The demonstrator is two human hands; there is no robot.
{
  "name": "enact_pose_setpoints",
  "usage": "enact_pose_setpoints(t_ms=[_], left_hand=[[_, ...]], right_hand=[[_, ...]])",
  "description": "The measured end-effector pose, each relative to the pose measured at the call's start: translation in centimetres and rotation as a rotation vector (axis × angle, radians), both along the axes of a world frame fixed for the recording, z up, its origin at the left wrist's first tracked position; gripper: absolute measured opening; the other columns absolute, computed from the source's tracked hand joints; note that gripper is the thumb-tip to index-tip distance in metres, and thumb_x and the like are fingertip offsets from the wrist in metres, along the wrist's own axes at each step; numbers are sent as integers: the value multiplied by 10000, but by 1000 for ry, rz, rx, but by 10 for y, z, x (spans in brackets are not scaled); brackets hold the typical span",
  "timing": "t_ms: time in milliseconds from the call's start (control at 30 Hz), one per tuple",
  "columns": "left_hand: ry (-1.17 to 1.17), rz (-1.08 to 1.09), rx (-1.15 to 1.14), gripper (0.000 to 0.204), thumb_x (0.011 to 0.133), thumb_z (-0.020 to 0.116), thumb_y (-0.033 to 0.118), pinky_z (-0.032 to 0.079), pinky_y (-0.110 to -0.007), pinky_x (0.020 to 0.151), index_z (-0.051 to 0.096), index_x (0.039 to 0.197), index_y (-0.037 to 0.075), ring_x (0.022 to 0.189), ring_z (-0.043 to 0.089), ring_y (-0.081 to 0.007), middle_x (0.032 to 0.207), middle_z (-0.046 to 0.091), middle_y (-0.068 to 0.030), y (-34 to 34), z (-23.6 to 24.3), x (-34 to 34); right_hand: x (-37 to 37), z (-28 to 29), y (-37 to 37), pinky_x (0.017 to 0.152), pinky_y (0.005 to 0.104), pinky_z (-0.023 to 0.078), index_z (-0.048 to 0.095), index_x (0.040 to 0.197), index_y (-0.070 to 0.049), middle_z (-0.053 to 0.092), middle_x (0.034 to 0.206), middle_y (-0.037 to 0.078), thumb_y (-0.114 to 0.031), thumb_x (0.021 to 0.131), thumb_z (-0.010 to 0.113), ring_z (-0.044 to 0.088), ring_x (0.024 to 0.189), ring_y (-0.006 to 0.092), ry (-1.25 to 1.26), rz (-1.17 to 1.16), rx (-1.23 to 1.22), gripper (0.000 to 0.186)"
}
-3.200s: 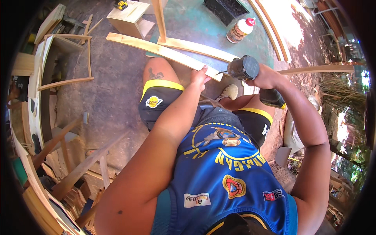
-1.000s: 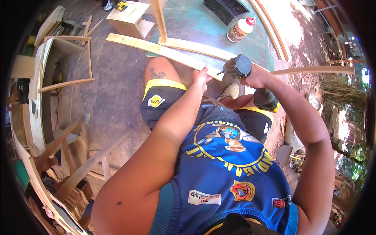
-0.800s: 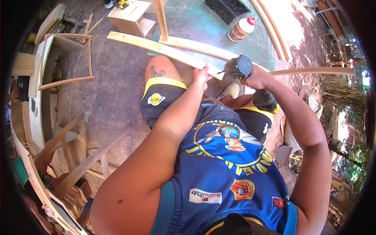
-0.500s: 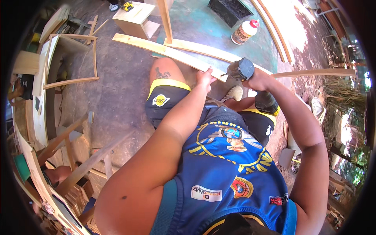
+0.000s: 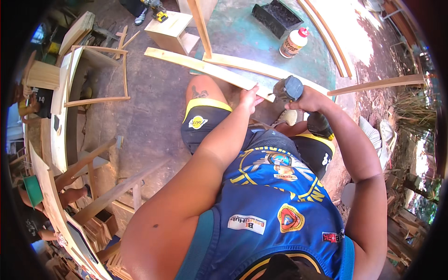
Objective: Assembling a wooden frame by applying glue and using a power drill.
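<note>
A long pale wooden board slants across in front of my knees. Near its right end, my left hand is closed around the edge, thumb on top. My right hand grips a dark power drill, whose battery end hangs by my right thigh. The drill's front points left at the board's end; whether its bit is in the wood, I cannot tell. Behind the held board lies a second board, meeting it at a narrow angle. An upright wooden strip rises from that board's left end.
A white glue bottle with a red cap and a black tray stand beyond the boards. Back left is a small wooden box with a yellow-black drill on it. Wooden frames and other people are at the left.
My view has shifted slightly, so the scene sits lower and further right. The drill has come a little closer over the board's end. My left hand keeps its hold.
</note>
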State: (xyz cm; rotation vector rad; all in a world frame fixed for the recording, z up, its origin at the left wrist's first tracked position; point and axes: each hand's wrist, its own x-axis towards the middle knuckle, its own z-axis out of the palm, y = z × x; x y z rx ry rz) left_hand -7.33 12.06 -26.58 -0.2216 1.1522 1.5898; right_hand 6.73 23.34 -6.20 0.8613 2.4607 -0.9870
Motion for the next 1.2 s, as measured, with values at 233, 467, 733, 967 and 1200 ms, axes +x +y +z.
enact_pose_setpoints(t_ms=[233, 467, 733, 967, 1200], left_hand=[[59, -24, -2, 274, 929, 553, 184, 520, -422, 829, 508, 1165, 53, 964, 608, -249, 1077, 600, -118, 0, -1, 4], [50, 9, -13, 263, 909, 584, 156, 539, -399, 791, 538, 1146, 49, 912, 641, -239, 1049, 628, -105, 6, -4, 8], [54, 9, -35, 266, 903, 591, 141, 548, -395, 764, 542, 1150, 53, 909, 644, -236, 1052, 632, -104, 5, -4, 7], [59, 34, -28, 250, 905, 591, 154, 546, -395, 755, 547, 1134, 64, 899, 643, -228, 1040, 634, -90, 5, -5, 9], [42, 11, -16, 273, 910, 587, 177, 527, -408, 790, 521, 1158, 83, 939, 629, -229, 1070, 618, -80, 6, -12, 7]], right_hand=[[-5, 1, -1, 816, 365, 483, 654, 1056, -54, 662, 968, 193, -349, 708, 721, 628, 919, 312, -155, -63, 32, 461], [-1, -15, 3, 839, 393, 483, 644, 1063, -45, 647, 1003, 227, -358, 712, 688, 612, 960, 355, -53, 26, 109, 473], [-7, 14, -7, 643, 334, 488, 656, 1031, -65, 655, 767, 121, -280, 737, 698, 615, 650, 210, -143, -150, -67, 367], [-9, 42, -15, 558, 307, 453, 653, 996, -75, 601, 632, 56, -227, 762, 682, 546, 536, 136, -125, -154, -30, 280], [-7, 34, -7, 549, 316, 454, 659, 876, -40, 601, 621, 72, -202, 739, 672, 562, 541, 155, -149, -56, -48, 213]])
